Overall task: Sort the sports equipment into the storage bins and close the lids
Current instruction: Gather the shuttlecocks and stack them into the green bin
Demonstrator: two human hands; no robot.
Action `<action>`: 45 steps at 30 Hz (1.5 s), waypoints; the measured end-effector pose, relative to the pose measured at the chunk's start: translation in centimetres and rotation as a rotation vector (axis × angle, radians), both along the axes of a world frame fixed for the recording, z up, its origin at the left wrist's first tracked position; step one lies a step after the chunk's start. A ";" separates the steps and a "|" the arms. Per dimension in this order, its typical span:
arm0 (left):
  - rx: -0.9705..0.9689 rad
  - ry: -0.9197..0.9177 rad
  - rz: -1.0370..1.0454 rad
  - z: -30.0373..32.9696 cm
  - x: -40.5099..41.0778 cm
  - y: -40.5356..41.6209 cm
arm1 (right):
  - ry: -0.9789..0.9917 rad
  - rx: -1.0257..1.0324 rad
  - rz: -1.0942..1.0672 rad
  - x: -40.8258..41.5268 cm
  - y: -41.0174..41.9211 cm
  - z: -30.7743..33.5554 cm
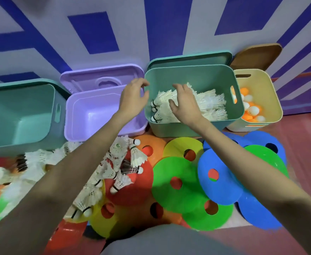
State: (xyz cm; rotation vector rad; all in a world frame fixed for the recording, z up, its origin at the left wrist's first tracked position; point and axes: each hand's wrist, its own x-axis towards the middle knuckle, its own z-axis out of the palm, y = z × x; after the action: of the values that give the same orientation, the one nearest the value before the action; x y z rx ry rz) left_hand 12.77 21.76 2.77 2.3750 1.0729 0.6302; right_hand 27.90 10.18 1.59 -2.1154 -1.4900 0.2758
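Nearest me, flat disc cones (178, 183) in red, yellow, green, blue and orange overlap on the floor, and a loose heap of shuttlecocks (118, 168) lies across the red and yellow ones on my left. Both my hands are out over the middle teal bin (193, 126), which already holds a pile of shuttlecocks (204, 105). My right hand (185, 103) is spread, fingers apart, resting on top of that pile and holding nothing that I can see. My left hand (133, 97) hovers at the bin's left rim with fingers loosely curled and empty. Risk, as I judge it: pressing down could crush feathers, and my forearms crossing the floor heap could scatter shuttlecocks among the cones. The purple bin (103, 118) and the left teal bin (20, 116) stand empty, the cream bin (256, 100) far right holds table-tennis balls (250, 107), and every lid is still off, leaning behind.
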 end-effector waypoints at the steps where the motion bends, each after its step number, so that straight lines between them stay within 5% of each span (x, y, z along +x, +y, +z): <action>1: -0.009 -0.057 0.016 0.0 -1.7 -0.6 | -0.005 0.034 0.033 -1.2 -0.6 0.3; 9: -0.092 -0.129 0.020 -1.8 -14.6 -4.9 | -0.017 0.160 0.248 -11.0 -3.6 -0.4; 22: -0.097 0.163 -0.050 -5.9 -21.5 -6.4 | -0.159 -0.495 0.209 -18.8 -5.9 -6.4; 34: -0.055 0.434 0.049 -5.7 -17.2 -4.9 | -0.104 -0.200 -0.194 -18.1 -6.2 -5.5; 41: -0.228 0.137 0.172 -4.9 -17.6 -5.4 | 0.197 0.293 -0.278 -19.6 -8.3 -2.0; 45: -0.268 0.053 0.146 -3.2 -18.6 -6.3 | 0.279 0.338 -0.208 -20.5 -8.0 -1.0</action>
State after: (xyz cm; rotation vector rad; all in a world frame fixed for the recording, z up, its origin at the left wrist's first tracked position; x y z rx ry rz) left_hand -5.82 15.43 -0.39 2.1080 1.2764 0.4425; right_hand 7.36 2.14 0.61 -1.8543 -1.0637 0.2134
